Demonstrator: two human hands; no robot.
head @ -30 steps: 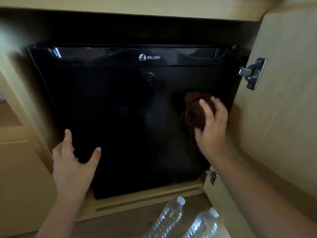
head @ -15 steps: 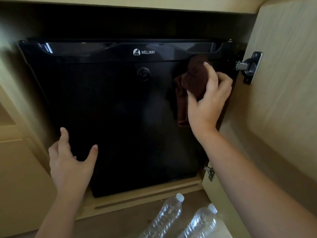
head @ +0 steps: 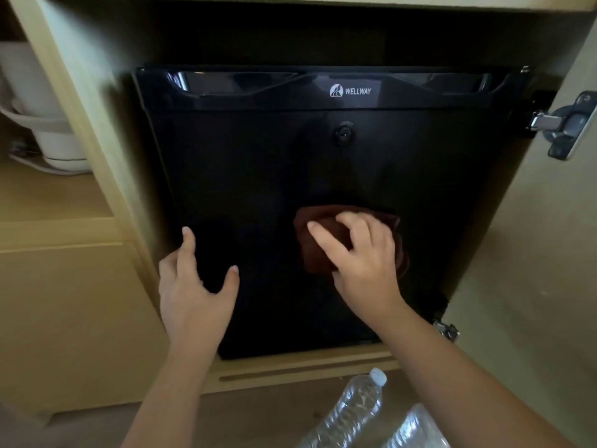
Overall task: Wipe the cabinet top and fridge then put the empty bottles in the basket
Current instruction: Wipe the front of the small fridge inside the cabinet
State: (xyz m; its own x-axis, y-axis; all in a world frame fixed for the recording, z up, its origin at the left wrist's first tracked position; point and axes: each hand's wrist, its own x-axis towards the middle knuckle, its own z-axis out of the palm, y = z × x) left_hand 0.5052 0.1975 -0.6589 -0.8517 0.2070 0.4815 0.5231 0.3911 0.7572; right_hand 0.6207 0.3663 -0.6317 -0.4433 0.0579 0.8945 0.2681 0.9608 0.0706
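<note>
A black mini fridge (head: 265, 176) marked WELLWAY fills the open wooden cabinet. My right hand (head: 361, 263) presses a dark red cloth (head: 318, 250) flat against the lower middle of the fridge door. My left hand (head: 193, 289) hovers open at the door's lower left, fingers spread, holding nothing. Two clear plastic bottles lie on the floor in front: one with a white cap (head: 352, 412) and a second (head: 416, 431) to its right, cut off by the frame's bottom edge. No basket is in view.
The open cabinet door (head: 542, 253) stands at the right with metal hinges (head: 562, 124). A white appliance (head: 42, 124) sits on a shelf at the left. A wooden ledge (head: 290, 370) runs below the fridge.
My right hand has swept the cloth from the fridge door's upper right down to its lower middle. My left hand stays open near the lower left. The view has shifted so the left shelf shows.
</note>
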